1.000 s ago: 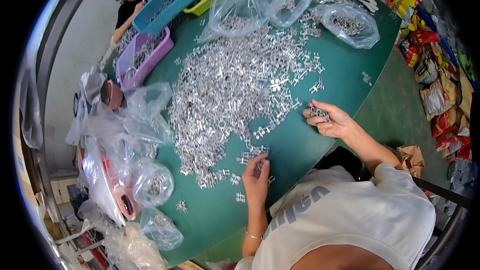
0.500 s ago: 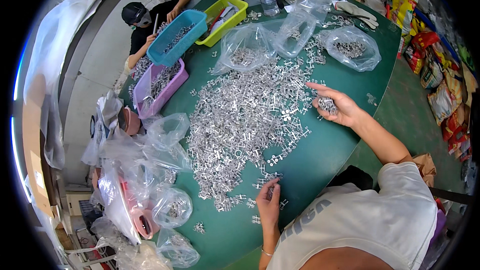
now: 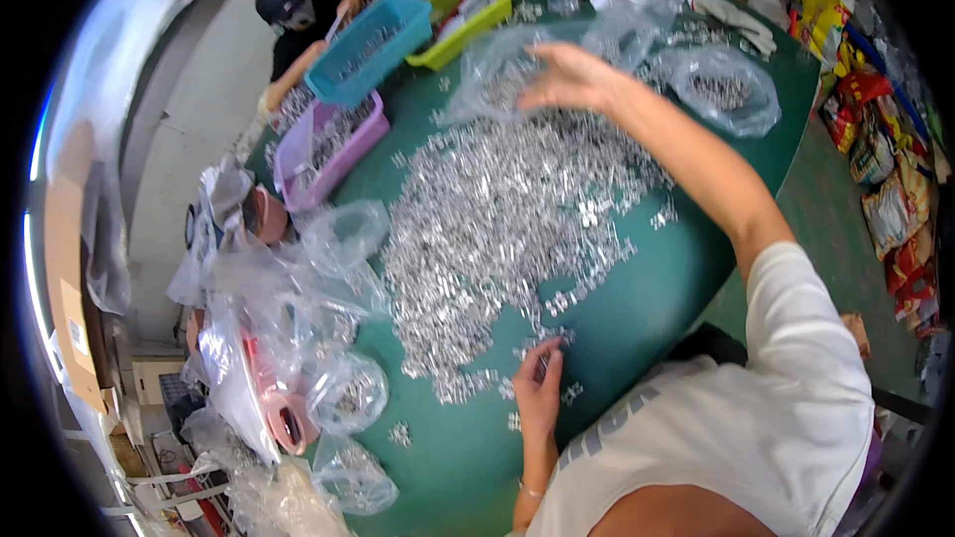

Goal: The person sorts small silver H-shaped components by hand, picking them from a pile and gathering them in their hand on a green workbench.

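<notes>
A broad heap of small silvery metal fittings [image 3: 487,229] covers the middle of the green table [image 3: 637,308]. My right hand [image 3: 572,80] reaches across the heap to a clear plastic bag [image 3: 477,75] with fittings in it. Its fingers are spread above the bag, slightly smeared by motion, and I see nothing in them. My left hand [image 3: 538,383] rests at the near edge of the heap, its fingers curled round what look like a few small metal fittings. Several loose fittings lie beside that hand.
Another clear bag of fittings [image 3: 721,89] lies far right, near a white glove [image 3: 731,20]. Blue [image 3: 368,50], yellow-green [image 3: 463,20] and purple [image 3: 333,149] baskets stand far left, beside a co-worker [image 3: 298,30]. Plastic bags [image 3: 343,393] crowd the left edge.
My right hand has swung from the heap's right side up and left to the clear bag; the handful of fittings in it no longer shows. My left hand stays nearly in place. The view has shifted slightly.
</notes>
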